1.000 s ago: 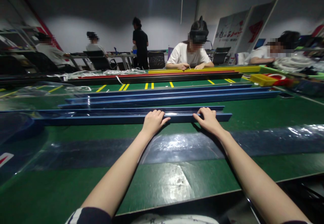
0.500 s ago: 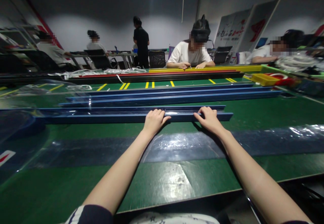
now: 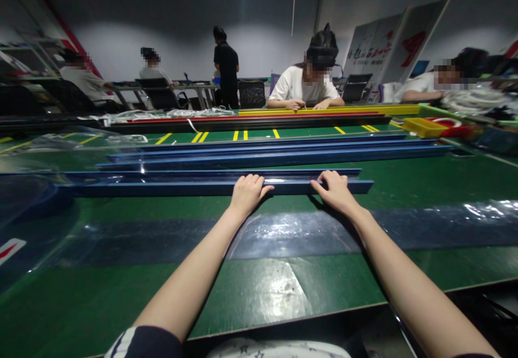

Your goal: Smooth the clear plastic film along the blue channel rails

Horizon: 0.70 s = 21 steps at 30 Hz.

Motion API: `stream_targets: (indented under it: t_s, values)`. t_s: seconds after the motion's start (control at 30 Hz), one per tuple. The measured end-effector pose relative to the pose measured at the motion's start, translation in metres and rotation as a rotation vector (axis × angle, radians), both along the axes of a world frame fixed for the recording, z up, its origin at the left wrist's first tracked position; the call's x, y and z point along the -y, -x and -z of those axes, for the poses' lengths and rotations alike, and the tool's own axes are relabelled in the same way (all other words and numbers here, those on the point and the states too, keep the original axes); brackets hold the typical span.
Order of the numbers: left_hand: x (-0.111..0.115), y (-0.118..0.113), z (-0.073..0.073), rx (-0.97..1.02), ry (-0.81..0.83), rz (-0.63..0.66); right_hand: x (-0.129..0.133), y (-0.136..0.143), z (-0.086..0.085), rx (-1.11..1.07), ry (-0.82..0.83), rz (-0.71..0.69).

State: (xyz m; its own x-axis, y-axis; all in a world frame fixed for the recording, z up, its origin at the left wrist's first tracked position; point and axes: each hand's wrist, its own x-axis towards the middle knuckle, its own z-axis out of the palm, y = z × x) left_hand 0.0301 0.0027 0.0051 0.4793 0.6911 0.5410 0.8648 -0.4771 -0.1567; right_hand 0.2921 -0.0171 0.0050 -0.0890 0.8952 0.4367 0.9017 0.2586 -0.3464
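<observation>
A long blue U-shaped channel (image 3: pixel 174 188) lies crosswise on the green table, with a clear plastic strip showing inside it. My left hand (image 3: pixel 247 191) is closed on its near wall, fingers over the top edge and thumb pointing right along the front. Farther right, my right hand (image 3: pixel 334 189) grips the same wall, its thumb pointing left. The fingertips of both hands are hidden inside the channel. Between me and the channel, a wide clear plastic strip (image 3: pixel 291 234) lies flat beneath my forearms.
Behind are more blue channels (image 3: pixel 283 154), then black, red and yellow profiles (image 3: pixel 364 110). Curled clear plastic (image 3: pixel 52 228) covers the left side. A yellow tray (image 3: pixel 424 127) stands at the far right. Across the table sits a co-worker (image 3: pixel 299 85); other people are farther back.
</observation>
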Motion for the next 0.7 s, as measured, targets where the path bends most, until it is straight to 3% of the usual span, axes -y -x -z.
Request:
stream_targets:
  t_s: [0.5,0.7]
  values:
    - [0.0009,0.0017,-0.0004,0.032,-0.015,-0.021,0.0007,0.0003,-0.0001,0.016,-0.009,0.001]
    - [0.0001,0.0019,-0.0009,0.053,0.009,0.064,0.0011,-0.0003,-0.0004,0.083,-0.020,-0.004]
